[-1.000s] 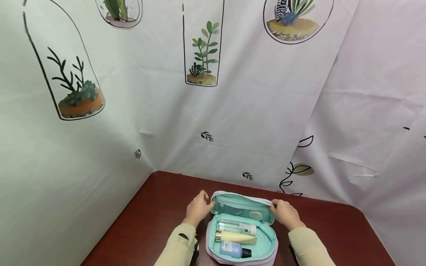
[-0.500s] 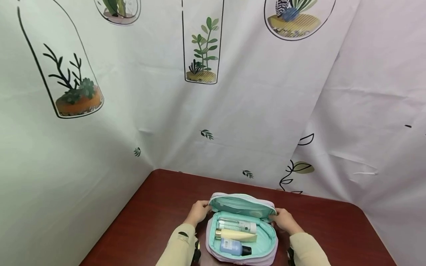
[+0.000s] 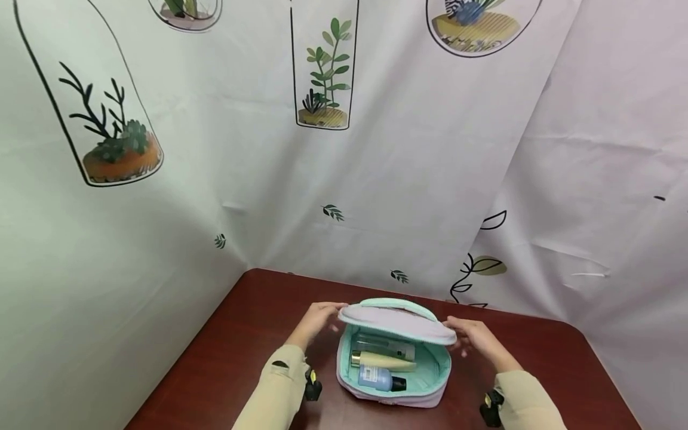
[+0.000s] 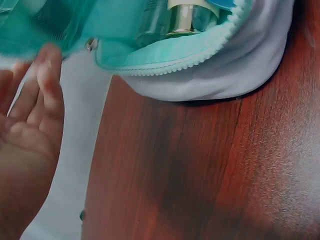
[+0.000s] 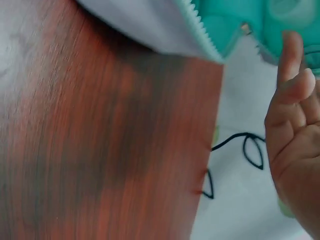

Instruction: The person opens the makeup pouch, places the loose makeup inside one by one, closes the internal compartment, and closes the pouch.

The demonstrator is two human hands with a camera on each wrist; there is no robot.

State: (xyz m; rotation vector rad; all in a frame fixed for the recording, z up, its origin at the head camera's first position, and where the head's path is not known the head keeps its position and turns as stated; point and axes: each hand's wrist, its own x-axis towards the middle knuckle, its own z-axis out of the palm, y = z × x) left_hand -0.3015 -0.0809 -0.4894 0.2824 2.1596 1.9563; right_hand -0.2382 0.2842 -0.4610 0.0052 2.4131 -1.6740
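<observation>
A lilac cosmetic bag [image 3: 387, 398] with mint lining stands on the table, its lid [image 3: 395, 321] half lowered and slanting over the back. Inside lie a clear bottle [image 3: 383, 344], a cream tube with a gold cap [image 3: 384, 361] and a blue bottle with a black cap [image 3: 376, 377]. My left hand [image 3: 318, 321] has its fingertips at the lid's left corner. At the opposite corner is my right hand [image 3: 475, 337], fingers extended along the lid edge. Both wrist views show loosely straight fingers beside the mint lid lining [image 4: 95, 27]. The lid hides the bag's rear.
The bag rests on a dark red wooden table [image 3: 258, 334]. White cloth with printed plants [image 3: 398, 197] hangs behind the table and along its left side. A mint carry handle [image 3: 403, 304] arches from the lid top.
The lid has swung forward and down from upright, so its lilac outside now shows. Both hands have moved with it, and their fingers have loosened from the lid's corners.
</observation>
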